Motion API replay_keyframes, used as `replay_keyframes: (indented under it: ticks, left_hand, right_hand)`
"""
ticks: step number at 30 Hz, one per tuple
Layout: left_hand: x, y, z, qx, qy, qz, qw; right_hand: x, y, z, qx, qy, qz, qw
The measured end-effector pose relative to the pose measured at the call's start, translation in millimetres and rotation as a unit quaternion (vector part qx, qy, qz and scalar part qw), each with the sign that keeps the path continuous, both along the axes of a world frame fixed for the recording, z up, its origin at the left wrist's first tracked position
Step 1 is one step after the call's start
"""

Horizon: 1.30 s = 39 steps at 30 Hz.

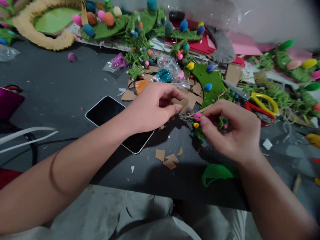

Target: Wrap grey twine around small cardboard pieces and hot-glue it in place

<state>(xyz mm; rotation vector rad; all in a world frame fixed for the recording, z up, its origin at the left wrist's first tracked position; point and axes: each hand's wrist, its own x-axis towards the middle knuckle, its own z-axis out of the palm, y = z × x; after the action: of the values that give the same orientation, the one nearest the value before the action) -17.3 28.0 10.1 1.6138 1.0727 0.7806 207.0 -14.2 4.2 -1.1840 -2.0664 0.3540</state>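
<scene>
My left hand [157, 106] is closed, with a small brown cardboard piece [184, 105] between thumb and fingers. Just to its right, my right hand [230, 128] pinches with thumb and forefinger beside a small pink ball [197, 116]. A thin pale strip runs from those fingertips toward the left; what exactly they grip is too small to tell. Below the pink ball sit a little yellow ball [196, 125] and some green yarn. Beneath my left wrist lies a phone [136, 145] with a dark screen, partly covered by my forearm.
Scissors [265, 103] with yellow and red handles lie at right. A green plastic piece [217, 173] and cardboard scraps [170, 161] are near the front edge. Green yarn wreaths [107, 30] with coloured balls line the back, beside a beige ring [25, 25]. White cables [27, 131] cross at left.
</scene>
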Motion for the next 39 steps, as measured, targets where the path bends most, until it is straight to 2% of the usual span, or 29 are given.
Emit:
replay_keyframes:
  ticks: [4, 10, 15, 21, 33, 36, 39]
  left_hand:
    - [1, 0, 6.0, -0.044, -0.042, -0.006, 0.998]
    - [3, -1, 9.4, -0.093, -0.083, 0.000, 0.992]
    - [1, 2, 6.6, -0.103, -0.099, -0.007, 0.990]
    - [-1, 2, 2.8, -0.124, -0.115, -0.035, 0.985]
    - [2, -1, 5.0, -0.260, -0.203, -0.115, 0.937]
    - [3, -2, 5.6, -0.284, -0.207, -0.102, 0.931]
    - [5, -2, 6.7, -0.275, -0.209, -0.075, 0.935]
  right_hand:
    - [4, 1, 4.1, 0.017, -0.024, -0.016, 0.999]
    - [0, 0, -4.3, -0.041, 0.027, 0.057, 0.997]
    - [-3, 1, -11.8, -0.028, 0.049, 0.032, 0.998]
    - [-1, 3, -9.9, -0.018, 0.042, 0.029, 0.999]
    - [-5, 1, -6.8, -0.008, 0.050, 0.062, 0.997]
    - [-6, 0, -4.8, -0.007, 0.043, 0.067, 0.997]
    - [-8, 0, -2.7, -0.015, 0.031, 0.068, 0.997]
